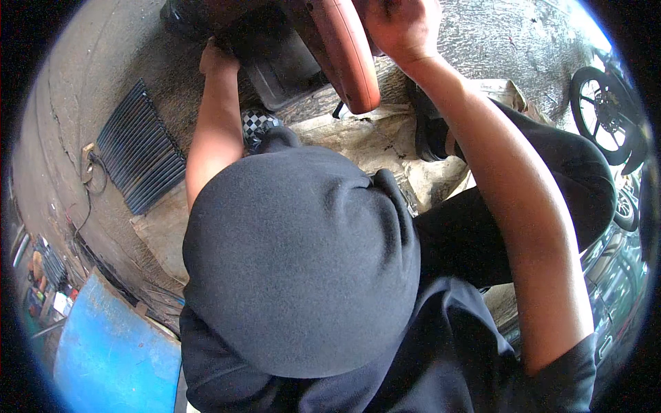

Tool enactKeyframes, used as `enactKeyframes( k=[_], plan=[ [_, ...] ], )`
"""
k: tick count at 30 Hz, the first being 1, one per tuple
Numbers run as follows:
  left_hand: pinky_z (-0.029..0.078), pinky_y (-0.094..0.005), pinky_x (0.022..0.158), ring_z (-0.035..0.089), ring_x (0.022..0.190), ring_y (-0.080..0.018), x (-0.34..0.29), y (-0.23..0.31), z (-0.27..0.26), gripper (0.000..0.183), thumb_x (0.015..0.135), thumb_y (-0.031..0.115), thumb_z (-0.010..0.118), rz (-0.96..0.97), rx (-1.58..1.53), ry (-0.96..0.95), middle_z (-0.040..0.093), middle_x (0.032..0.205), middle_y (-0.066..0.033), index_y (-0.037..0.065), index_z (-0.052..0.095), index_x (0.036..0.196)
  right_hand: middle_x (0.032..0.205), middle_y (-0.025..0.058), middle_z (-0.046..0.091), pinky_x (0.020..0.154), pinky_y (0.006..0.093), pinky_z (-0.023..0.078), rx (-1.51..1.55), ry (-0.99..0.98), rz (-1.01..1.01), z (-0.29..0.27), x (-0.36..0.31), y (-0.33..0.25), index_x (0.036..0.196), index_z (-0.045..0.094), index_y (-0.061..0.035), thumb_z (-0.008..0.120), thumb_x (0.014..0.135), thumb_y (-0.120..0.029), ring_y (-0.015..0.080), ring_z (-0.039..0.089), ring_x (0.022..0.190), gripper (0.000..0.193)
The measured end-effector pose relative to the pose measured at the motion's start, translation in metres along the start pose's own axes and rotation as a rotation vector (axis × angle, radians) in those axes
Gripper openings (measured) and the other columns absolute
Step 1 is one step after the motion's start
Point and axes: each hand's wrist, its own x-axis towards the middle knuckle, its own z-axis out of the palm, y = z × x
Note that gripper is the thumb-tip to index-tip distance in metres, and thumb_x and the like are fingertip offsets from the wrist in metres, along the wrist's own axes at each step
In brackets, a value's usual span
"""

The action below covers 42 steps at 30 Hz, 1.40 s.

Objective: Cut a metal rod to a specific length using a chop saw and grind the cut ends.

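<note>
At the top, a reddish-orange curved body panel (pixel 346 58) slopes down toward me, its upper part cut off by the picture's edge. A dark plastic piece (pixel 279 72) lies left of it and looks like a motorcycle mudguard. My left hand (pixel 219 60) touches the shadowed left side of this dark piece, its fingers mostly hidden. Beside the panel's right side is my right hand (pixel 407 29), its fingers curled closed. What they hold, if anything, is hidden.
A black ribbed mat (pixel 142 148) lies on the ground at left, near a cable (pixel 89 199). A dirty pale sheet (pixel 358 141) covers ground below the panel. A blue panel (pixel 117 351) stands lower left beside assorted tools (pixel 48 268). Motorcycle wheels, one large (pixel 602 113), are at right.
</note>
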Motion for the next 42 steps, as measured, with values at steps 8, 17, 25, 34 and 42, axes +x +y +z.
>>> enactKeyframes(
  k=[8, 17, 25, 34, 42],
  plan=[
    [0.043, -0.0337, 0.095, 0.048, 0.12, -0.0243, 0.013, -0.01, 0.038, 0.049, 0.094, 0.033, 0.04, -0.051, -0.098, -0.041, 0.049, 0.132, -0.0083, 0.013, 0.035, 0.138, 0.106, 0.0289, 0.056, 0.082, 0.0437, 0.048, 0.208, -0.103, 0.197, -0.01, 0.044, -0.018, 0.13, 0.036, 0.0017, 0.06, 0.077, -0.005, 0.0419, 0.058, 0.097, 0.059],
    [0.048, -0.0325, 0.088, 0.054, 0.11, -0.0229, 0.014, -0.003, 0.061, 0.041, 0.095, 0.028, 0.045, -0.326, -1.765, 0.322, 0.054, 0.124, -0.0114, -0.001, 0.048, 0.123, 0.107, 0.0301, 0.056, 0.091, 0.0431, 0.043, -0.146, -0.392, 0.244, 0.013, 0.139, 0.001, 0.126, 0.043, 0.0015, 0.053, 0.078, -0.015, 0.0422, 0.053, 0.105, 0.052],
    [0.056, -0.029, 0.072, 0.061, 0.088, -0.0233, -0.005, 0.026, -0.028, 0.023, 0.085, 0.009, 0.063, -1.091, -2.451, 0.344, 0.061, 0.102, -0.0153, -0.006, 0.059, 0.101, 0.108, 0.0279, 0.057, 0.09, 0.0434, 0.043, -0.181, -0.426, 0.29, 0.012, 0.141, -0.004, 0.122, 0.046, 0.0011, 0.053, 0.078, -0.015, 0.0411, 0.053, 0.105, 0.047],
    [0.057, -0.0276, 0.071, 0.061, 0.091, -0.0248, 0.0, 0.025, -0.014, 0.026, 0.086, 0.012, 0.061, -1.12, -2.415, 0.376, 0.059, 0.107, -0.0165, -0.009, 0.058, 0.102, 0.098, 0.028, 0.06, 0.085, 0.0468, 0.045, -0.16, -0.436, 0.285, 0.012, 0.14, 0.0, 0.115, 0.048, 0.0012, 0.053, 0.076, -0.014, 0.0435, 0.055, 0.097, 0.042],
    [0.057, -0.0276, 0.072, 0.061, 0.093, -0.0251, 0.0, 0.017, 0.007, 0.029, 0.087, 0.01, 0.059, -0.921, -2.525, 0.271, 0.058, 0.109, -0.0181, -0.01, 0.055, 0.107, 0.096, 0.0294, 0.06, 0.084, 0.047, 0.045, -0.203, -0.491, 0.291, 0.006, 0.151, -0.004, 0.112, 0.047, 0.0031, 0.053, 0.077, -0.015, 0.0439, 0.056, 0.096, 0.04]
  ],
)
